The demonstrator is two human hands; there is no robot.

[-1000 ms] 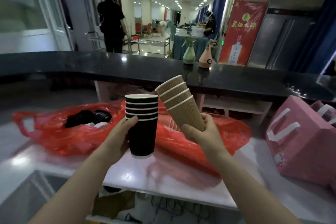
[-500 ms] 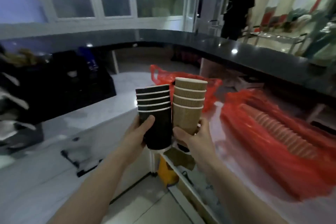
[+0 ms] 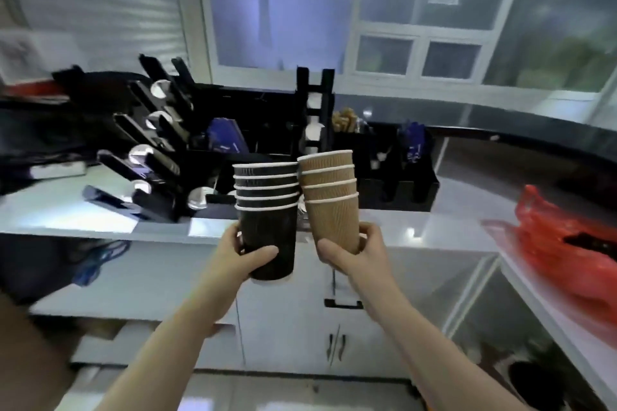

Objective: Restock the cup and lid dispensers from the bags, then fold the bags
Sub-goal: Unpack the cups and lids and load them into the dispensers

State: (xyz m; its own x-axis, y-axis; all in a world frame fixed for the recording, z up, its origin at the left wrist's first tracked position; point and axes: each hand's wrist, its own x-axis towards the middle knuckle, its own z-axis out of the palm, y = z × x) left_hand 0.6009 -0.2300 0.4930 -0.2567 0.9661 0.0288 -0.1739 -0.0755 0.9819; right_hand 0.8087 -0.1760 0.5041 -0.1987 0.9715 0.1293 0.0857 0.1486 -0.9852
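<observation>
Red bag (image 3: 567, 243) cut off at the right edge — dispenser rack (image 3: 147, 150) motion-blurred, contents indistinct.

white counter (image 3: 434, 230) across centre | window (image 3: 417, 57) at 12 o'clock | white roller blind (image 3: 100, 0) at 10 o'clock | cabinet doors (image 3: 334, 327) at 6 o'clock | dark raised ledge (image 3: 534, 140) at 2 o'clock

No readable text — labels, signs blurred

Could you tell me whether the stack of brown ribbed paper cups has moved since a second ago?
Yes. The stack of brown ribbed paper cups in the right hand left the red plastic bag, now far right, and faces the black dispenser rack.
</observation>
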